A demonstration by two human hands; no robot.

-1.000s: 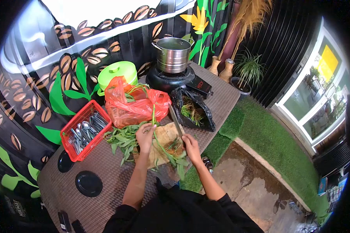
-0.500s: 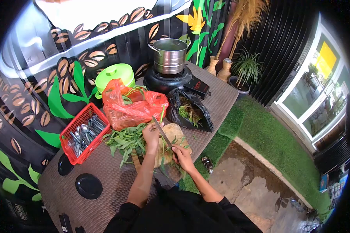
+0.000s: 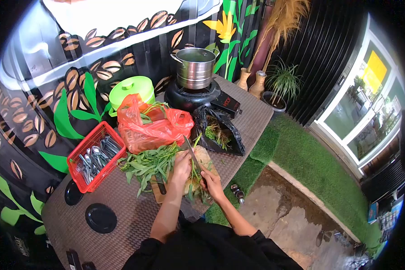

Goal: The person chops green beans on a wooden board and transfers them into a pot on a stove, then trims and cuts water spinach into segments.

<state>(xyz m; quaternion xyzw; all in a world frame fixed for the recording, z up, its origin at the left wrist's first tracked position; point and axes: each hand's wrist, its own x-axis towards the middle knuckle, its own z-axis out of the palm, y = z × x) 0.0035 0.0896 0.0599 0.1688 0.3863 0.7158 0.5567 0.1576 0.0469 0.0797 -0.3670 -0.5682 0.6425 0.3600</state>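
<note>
Over the wooden cutting board (image 3: pixel 208 158), my right hand (image 3: pixel 211 183) grips a knife (image 3: pixel 192 154) by its handle, the blade slanting up and to the left. My left hand (image 3: pixel 182 164) is closed close beside the blade, at the leafy green stems; what its fingers pinch is too small to make out. A pile of green leaves (image 3: pixel 149 164) spreads to the left of the board. Some stems and leaves lie on the board under my hands. A second dark handle (image 3: pixel 161 185) rests at the board's left edge.
Behind the leaves are a red plastic bag (image 3: pixel 144 130) and a black bag (image 3: pixel 236 140) with greens. A red basket (image 3: pixel 80 176) of cutlery stands left. A steel pot (image 3: pixel 195 72) sits on a stove (image 3: pixel 177 95); a green lidded container (image 3: pixel 131 90) and black plates (image 3: pixel 101 218) are nearby.
My left hand has shifted slightly to the right and down, nearer the knife. The dark handle at the board's left edge shows more clearly. The view has moved slightly.
</note>
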